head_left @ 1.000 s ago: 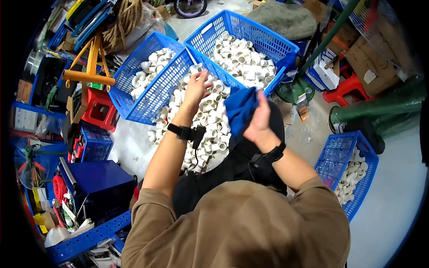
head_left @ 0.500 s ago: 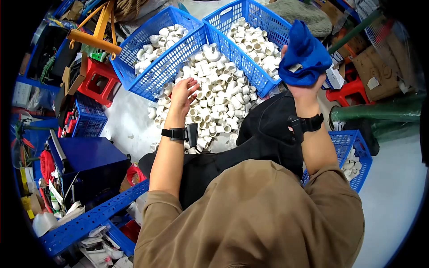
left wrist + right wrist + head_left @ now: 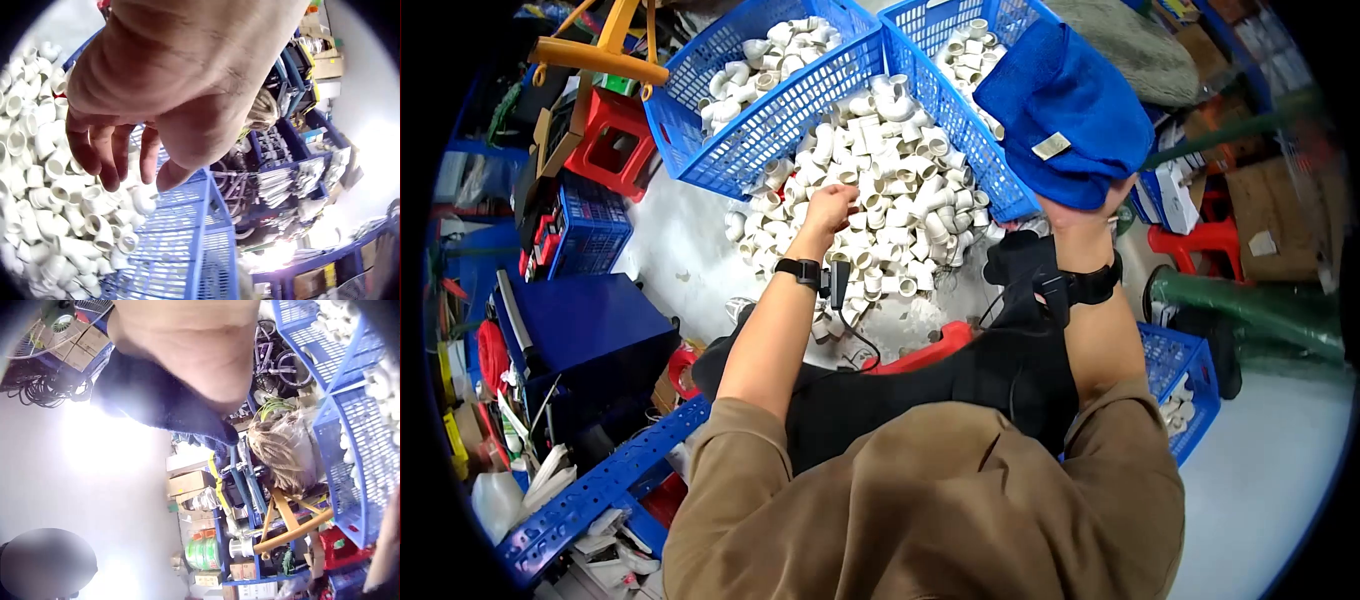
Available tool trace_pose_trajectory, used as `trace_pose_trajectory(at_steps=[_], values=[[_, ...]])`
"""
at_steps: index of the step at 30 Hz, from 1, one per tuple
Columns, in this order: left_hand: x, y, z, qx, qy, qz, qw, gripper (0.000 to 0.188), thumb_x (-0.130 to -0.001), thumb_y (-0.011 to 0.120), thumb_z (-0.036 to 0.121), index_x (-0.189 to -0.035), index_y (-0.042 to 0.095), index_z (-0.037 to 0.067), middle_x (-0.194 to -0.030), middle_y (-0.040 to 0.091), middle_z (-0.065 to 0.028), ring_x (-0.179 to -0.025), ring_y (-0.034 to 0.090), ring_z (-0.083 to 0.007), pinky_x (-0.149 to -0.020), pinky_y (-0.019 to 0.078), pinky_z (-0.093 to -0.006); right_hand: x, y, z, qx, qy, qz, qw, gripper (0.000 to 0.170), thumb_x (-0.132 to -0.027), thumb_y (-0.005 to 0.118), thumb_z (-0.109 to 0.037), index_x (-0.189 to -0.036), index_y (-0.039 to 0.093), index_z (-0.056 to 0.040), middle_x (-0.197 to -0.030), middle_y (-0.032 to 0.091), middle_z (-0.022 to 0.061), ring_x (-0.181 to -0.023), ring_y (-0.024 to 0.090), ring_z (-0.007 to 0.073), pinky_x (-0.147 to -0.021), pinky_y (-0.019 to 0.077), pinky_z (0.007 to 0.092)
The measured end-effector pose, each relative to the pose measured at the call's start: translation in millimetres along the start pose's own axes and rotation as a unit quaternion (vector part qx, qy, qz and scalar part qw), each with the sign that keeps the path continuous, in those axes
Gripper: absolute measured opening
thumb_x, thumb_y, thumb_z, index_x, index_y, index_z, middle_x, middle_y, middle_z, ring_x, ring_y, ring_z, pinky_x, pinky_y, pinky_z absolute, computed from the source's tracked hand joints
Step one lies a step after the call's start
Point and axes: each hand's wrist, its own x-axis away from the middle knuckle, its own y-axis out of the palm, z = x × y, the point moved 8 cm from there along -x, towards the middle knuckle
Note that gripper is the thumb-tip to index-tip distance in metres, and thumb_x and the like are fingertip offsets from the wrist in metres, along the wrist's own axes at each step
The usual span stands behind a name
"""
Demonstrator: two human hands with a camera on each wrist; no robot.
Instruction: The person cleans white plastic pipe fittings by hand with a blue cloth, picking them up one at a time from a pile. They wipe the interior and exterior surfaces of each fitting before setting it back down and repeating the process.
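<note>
A blue cloth (image 3: pixel 1068 115) with a small white label is held up on the right side by my right hand (image 3: pixel 1088 212). Most of that hand's fingers are hidden by the cloth, which also hangs past the hand (image 3: pixel 187 350) in the right wrist view. Over the left part of a large heap of white plastic pipe fittings (image 3: pixel 900 205) is my left hand (image 3: pixel 830 210). The left wrist view shows its fingers (image 3: pixel 112 156) hanging loosely bent, with nothing between them. Many of the fittings are elbows.
Blue crates (image 3: pixel 775 120) with white fittings stand behind the heap, and another blue crate (image 3: pixel 1195 400) is at the right. Red stools (image 3: pixel 612 140) stand to the left and right. A dark blue box (image 3: pixel 590 340) is at the left, near a blue perforated beam (image 3: pixel 610 475).
My right hand has risen and moved right with the blue cloth, which now spreads wider. My left hand has stayed over the heap, its fingers more bent. The view has shifted.
</note>
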Motion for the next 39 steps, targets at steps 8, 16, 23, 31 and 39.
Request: trace_pose_trajectory(at_steps=[8,16,23,31,39], values=[[-98,-49,-124,-0.43,-0.005,0.145,0.891,0.029,-0.078,0.066,0.022,-0.09,0.073,-0.003,-0.093,0.07,-0.0288,-0.092,0.069,-0.0427,-0.082,0.0549,-0.0454,13,-139,-46,0.268,-0.13,0.346,0.89,0.067,-0.102,0.035,-0.049,-0.151,0.034,-0.002,-0.153,0.04,0.0176,-0.138,0.041,0.036,-0.119,0.0279,0.0503],[-96,-63,-245,-0.318,-0.202,0.16,0.912,0.079,-0.072,0.074,0.058,-0.104,0.068,-0.013,-0.109,0.068,-0.0309,-0.106,0.067,-0.0395,-0.091,0.0514,-0.0426,28,-190,-52,0.285,-0.058,0.424,0.858,0.068,-0.102,0.034,-0.049,-0.15,0.034,-0.0015,-0.153,0.041,0.0175,-0.138,0.042,0.0355,-0.118,0.029,0.0493],[-148,-73,-318,-0.281,-0.201,0.197,0.918,0.075,-0.074,0.076,0.055,-0.102,0.068,-0.014,-0.102,0.071,-0.0225,-0.091,0.07,-0.0298,-0.076,0.0535,-0.0398,29,-221,-36,0.302,-0.029,0.455,0.837,0.068,-0.102,0.033,-0.05,-0.15,0.034,-0.001,-0.152,0.041,0.0175,-0.138,0.042,0.035,-0.117,0.03,0.0484],[-129,-38,-255,-0.302,-0.149,0.132,0.932,0.043,-0.074,0.074,0.036,-0.071,0.069,-0.007,-0.075,0.071,-0.0154,-0.07,0.068,-0.0239,-0.065,0.0514,-0.0377,37,-223,-19,0.328,0.007,0.482,0.813,0.069,-0.103,0.033,-0.051,-0.15,0.035,-0.0005,-0.152,0.041,0.0174,-0.137,0.043,0.0344,-0.117,0.0312,0.0474],[-6,55,-1,0.107,0.184,-0.03,0.977,0.044,-0.08,0.079,-0.002,-0.118,0.054,0.0,-0.11,0.067,-0.0103,-0.1,0.064,-0.0143,-0.091,0.0501,-0.0276,1,-178,28,0.696,0.138,0.171,0.683,0.061,-0.105,0.043,-0.038,-0.149,0.034,0.004,-0.14,0.052,0.0203,-0.128,0.051,0.0254,-0.11,0.0362,0.0347]])
